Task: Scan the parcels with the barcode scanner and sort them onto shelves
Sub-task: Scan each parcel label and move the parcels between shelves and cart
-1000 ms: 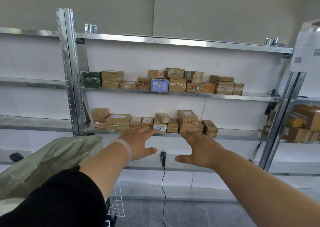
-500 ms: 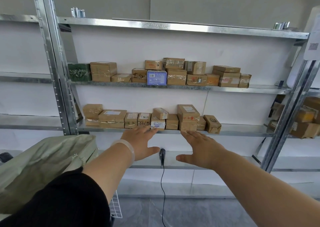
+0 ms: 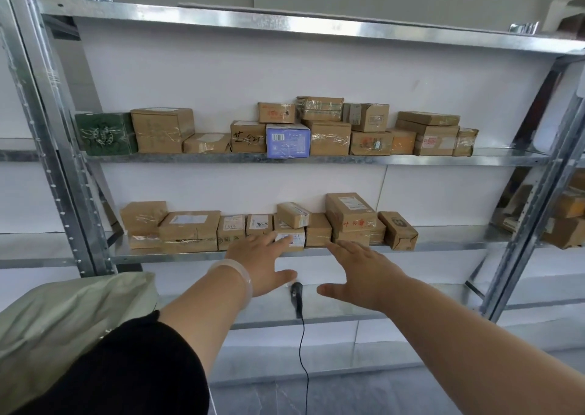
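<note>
Both hands are stretched out flat towards the metal rack, palms down, holding nothing. My left hand (image 3: 259,264) reaches up to the front edge of the lower parcel shelf (image 3: 443,240), its fingertips near a small white-labelled parcel (image 3: 292,240). My right hand (image 3: 361,270) hovers beside it, just below that shelf edge. A black barcode scanner (image 3: 297,297) lies on the shelf underneath, between the two hands, its cable hanging down. Several brown cardboard parcels stand in rows on the lower shelf and on the upper shelf (image 3: 506,156), with a blue box (image 3: 287,140) and a green box (image 3: 106,133) among them.
A large pale green sack (image 3: 63,319) bulges at the lower left, beside my black sleeve. Steel uprights (image 3: 60,161) frame the rack on the left and right. More parcels (image 3: 566,221) sit on a neighbouring rack at the far right. Grey floor lies below.
The view has closed in on the rack and tilted slightly up. Both hands stay flat and spread, edging a little nearer to the lower parcel shelf.
</note>
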Tool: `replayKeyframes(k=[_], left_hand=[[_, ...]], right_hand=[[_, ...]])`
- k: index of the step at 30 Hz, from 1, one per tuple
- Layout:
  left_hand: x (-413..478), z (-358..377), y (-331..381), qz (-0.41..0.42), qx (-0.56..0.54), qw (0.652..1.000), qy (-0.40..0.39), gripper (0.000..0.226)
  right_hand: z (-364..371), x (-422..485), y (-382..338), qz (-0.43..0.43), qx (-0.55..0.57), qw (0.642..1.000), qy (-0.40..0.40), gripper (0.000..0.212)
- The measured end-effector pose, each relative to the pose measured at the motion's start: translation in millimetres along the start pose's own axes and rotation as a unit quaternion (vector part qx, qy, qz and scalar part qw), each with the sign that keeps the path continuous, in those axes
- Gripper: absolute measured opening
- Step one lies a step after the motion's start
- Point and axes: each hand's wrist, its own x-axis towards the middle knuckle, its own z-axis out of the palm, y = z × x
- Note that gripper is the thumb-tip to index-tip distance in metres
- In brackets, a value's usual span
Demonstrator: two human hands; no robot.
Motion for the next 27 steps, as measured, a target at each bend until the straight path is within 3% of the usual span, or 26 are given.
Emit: replayKeyframes(k=[10,27], left_hand=[[78,18,-26,0.009,-0.008,1.0,-0.019,0.076],[248,45,-15,-0.055,-0.053,0.997,-0.031,0.074]], right_hand=[[12,75,16,0.01,0.017,1.0,-0.008,0.088],[44,239,130,-0.018,0.047,0.998,-0.046,0.089]])
